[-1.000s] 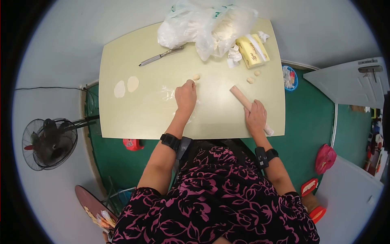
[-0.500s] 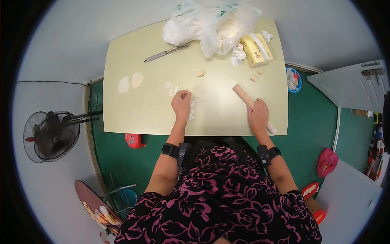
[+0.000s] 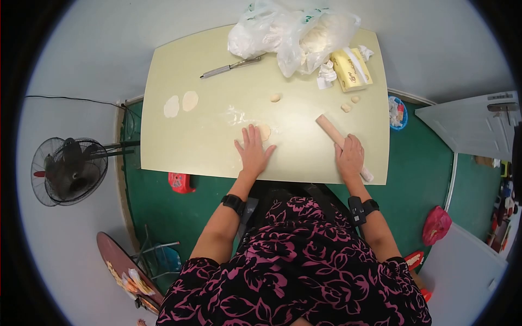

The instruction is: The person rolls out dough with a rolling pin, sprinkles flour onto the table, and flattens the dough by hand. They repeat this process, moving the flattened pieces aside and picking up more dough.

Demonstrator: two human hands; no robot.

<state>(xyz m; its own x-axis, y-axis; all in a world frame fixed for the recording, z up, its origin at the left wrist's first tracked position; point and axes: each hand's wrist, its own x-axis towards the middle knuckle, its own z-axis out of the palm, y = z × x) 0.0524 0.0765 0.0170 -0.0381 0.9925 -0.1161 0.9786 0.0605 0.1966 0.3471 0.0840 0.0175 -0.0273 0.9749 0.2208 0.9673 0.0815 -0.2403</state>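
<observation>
Left hand (image 3: 253,153) open and flat on the table (image 3: 206,146), fingers spread, touching a small dough piece (image 3: 265,132), right hand (image 3: 350,157) gripping the rolling pin (image 3: 329,127) on the right, dough ball (image 3: 275,98) farther away, flat dough rounds (image 3: 190,101) far left.

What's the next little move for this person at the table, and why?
Probably lift the left hand and bring the rolling pin over the dough piece. The palm lies flat, partly on that piece, and the right hand holds the pin close by.
</observation>
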